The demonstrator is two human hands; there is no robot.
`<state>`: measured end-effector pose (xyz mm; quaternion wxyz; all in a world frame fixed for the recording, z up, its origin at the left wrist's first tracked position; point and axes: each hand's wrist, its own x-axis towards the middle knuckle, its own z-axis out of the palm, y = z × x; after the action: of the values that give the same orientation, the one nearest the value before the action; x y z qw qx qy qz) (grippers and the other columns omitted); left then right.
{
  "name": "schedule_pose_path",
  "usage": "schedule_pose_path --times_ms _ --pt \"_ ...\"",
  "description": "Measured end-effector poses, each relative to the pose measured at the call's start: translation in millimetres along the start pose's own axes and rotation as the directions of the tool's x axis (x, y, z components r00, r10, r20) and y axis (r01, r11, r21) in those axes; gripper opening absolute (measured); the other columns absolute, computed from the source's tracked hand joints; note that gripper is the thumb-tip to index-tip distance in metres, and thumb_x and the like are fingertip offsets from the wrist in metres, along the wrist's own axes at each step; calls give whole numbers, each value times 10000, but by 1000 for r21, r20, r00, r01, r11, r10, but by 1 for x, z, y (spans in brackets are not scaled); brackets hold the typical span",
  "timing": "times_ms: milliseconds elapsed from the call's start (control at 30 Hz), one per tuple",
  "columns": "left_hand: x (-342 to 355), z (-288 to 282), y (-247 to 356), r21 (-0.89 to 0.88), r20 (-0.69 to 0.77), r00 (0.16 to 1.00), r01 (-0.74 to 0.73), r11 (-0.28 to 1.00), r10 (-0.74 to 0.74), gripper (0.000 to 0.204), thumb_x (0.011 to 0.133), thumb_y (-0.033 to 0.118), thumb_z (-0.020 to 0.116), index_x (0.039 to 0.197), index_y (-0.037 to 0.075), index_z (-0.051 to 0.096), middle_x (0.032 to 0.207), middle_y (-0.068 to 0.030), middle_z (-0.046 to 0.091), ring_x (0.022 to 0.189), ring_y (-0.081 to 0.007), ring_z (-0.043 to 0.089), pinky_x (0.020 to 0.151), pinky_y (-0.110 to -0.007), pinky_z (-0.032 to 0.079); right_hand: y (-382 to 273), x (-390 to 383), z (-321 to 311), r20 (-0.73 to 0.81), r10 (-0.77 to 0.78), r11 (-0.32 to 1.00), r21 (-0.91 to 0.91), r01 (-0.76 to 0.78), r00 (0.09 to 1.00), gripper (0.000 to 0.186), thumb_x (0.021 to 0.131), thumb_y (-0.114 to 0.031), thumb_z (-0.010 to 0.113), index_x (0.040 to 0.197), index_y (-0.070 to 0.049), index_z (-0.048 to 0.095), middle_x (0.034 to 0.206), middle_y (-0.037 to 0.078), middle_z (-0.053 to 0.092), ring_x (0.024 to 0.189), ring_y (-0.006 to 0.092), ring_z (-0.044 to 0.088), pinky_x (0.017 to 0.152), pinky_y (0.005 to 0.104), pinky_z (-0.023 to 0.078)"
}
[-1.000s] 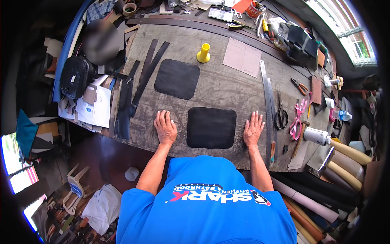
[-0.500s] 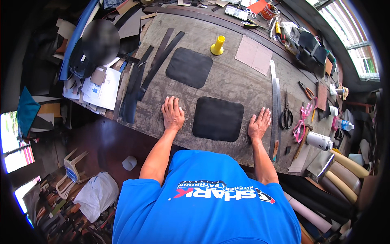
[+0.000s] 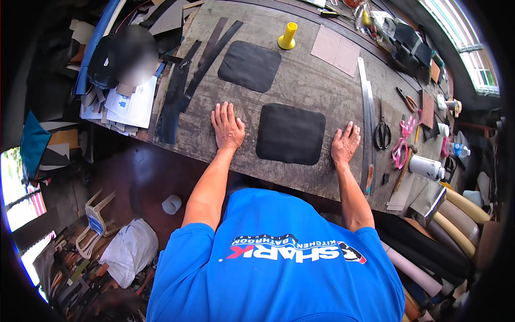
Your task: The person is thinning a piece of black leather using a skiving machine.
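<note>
My left hand [image 3: 228, 126] lies palm down on the worn wooden worktable [image 3: 201, 134], fingers stretched out and slightly spread. To its right is a black leather piece [image 3: 291, 134] with rounded corners, flat on the wood and not touched by either hand. My right hand [image 3: 346, 143] rests on the table past that piece's right side, fingers extended, near a long metal ruler [image 3: 369, 118]. Farther back lies a second black leather piece [image 3: 249, 66] of similar shape. A yellow flared tool [image 3: 288, 36] stands upright behind it. Both hands hold nothing.
Black strips [image 3: 174, 102] lie at the left beside papers [image 3: 130, 107]. A pinkish marked sheet [image 3: 336, 49] is at the back. On the right are scissors [image 3: 382, 133], pliers [image 3: 406, 99], a hammer [image 3: 403, 170] and a white bottle [image 3: 426, 168]. Material rolls [image 3: 453, 233] lean below.
The view has shifted, so the table and its things sit higher in the picture. Both hands stay flat on the table beside the nearer leather piece.
</note>
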<state>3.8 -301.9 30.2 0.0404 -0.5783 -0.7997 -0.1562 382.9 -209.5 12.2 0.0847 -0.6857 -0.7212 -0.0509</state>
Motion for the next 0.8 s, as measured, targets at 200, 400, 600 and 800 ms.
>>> schedule_pose_path --times_ms 200,400,600,800 --pt "1 2 -4 11 -41 999 -4 1000 4 559 847 206 568 1366 35 456 1435 -136 420 1402 -351 317 1170 -525 222 -3 -35 -12 -16 -38 996 86 39 999 567 976 -287 488 1452 -2 371 1459 201 397 1416 345 313 1170 491 230" --pt "-1 6 -3 7 -36 999 -7 1000 8 551 853 209 561 1366 38 453 1435 -133 417 1402 -347 315 1173 -522 218 -5 -73 -25 2 -32 995 94 31 1000 578 971 -279 495 1464 -10 357 1475 190 386 1423 342 304 1175 492 219" --pt "-2 7 -3 -1 -35 999 -6 1000 6 548 852 207 557 1365 41 455 1435 -134 415 1401 -346 315 1173 -526 215 -6 -80 -26 6 -14 996 85 14 1000 586 959 -275 507 1464 -14 362 1486 181 381 1430 333 297 1180 485 211" --pt "-1 6 -3 7 -32 999 -12 1000 12 550 856 211 558 1369 45 449 1439 -141 407 1402 -345 313 1169 -522 217 -10 -79 -28 13 5 997 72 -6 1000 589 956 -284 493 1463 -14 365 1485 187 381 1430 328 301 1180 480 217"
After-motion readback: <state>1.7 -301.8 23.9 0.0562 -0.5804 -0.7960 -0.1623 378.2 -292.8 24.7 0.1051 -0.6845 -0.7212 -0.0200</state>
